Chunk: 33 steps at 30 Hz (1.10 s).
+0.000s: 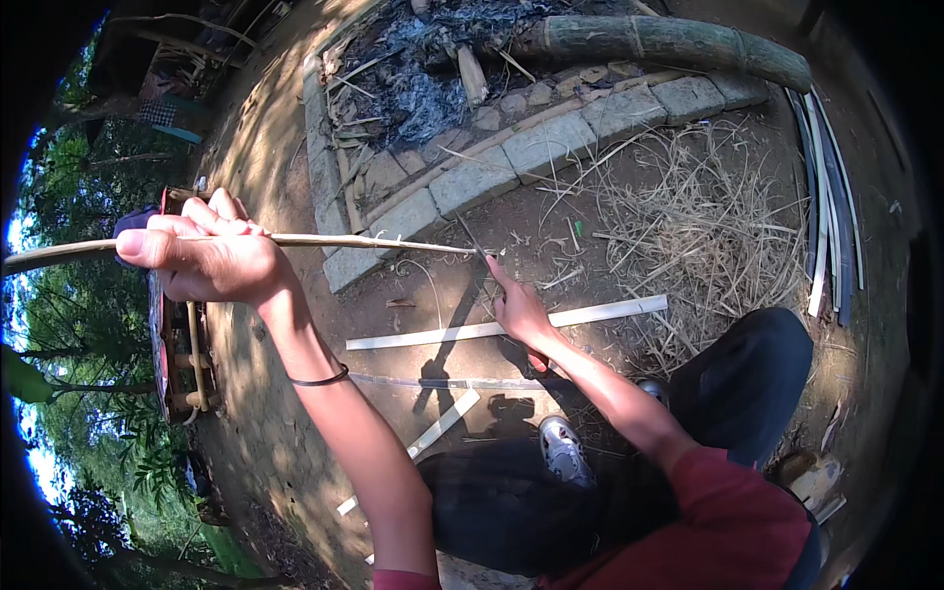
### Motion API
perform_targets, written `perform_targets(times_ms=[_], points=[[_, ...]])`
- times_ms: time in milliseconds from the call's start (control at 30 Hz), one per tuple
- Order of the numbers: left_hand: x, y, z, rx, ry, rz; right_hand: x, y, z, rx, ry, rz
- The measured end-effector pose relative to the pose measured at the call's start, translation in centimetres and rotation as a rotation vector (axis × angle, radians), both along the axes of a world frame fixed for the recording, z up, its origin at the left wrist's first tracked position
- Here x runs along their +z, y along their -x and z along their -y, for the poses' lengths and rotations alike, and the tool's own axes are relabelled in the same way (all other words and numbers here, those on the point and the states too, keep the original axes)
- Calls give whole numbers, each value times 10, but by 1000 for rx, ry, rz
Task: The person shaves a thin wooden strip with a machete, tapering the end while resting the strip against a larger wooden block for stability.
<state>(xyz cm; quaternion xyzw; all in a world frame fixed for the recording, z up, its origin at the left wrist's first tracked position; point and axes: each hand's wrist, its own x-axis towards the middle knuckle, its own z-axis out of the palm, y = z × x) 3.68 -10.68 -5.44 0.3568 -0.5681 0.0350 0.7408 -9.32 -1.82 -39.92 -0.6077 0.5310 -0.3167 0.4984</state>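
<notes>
Thin bamboo strip (295,240) held level between two hands, above bare earth.

The strip runs from the left edge of view to a point near the stone edging; the left hand (202,258) is closed in a fist around it (fingers wrapped over, thumb along the near side), and the right hand (518,310) pinches its far tip between fingertips, the rest of that hand loosely curled. A dark band (320,379) circles the left wrist. Directly beneath, flat pale bamboo slats (600,313) lie on the dirt ground (285,433), one long, another shorter nearer the grey shoe (562,449). Beyond them, a row of stone blocks (551,147) borders an ash pit (423,79), with a thick green bamboo pole (669,44) lying along its far side. Dry shavings (698,221) are heaped to the right, and a bundle of long dark strips (831,216) lies beside them.
</notes>
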Motion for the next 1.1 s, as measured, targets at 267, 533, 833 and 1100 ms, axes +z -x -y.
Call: perform_targets(times_ms=[267,533,833,1100], points=[[1,-4,0,-6,-24,7,39,-12,-7,-4,4,56],[2,2,-1,27,-10,47,-39,-8,10,21,-88,-91],[3,2,-2,106,-45,5,-63,-25,2,-53,19,-160],[0,0,-10,172,-67,-12,-21,-8,6,40,-141,-85]])
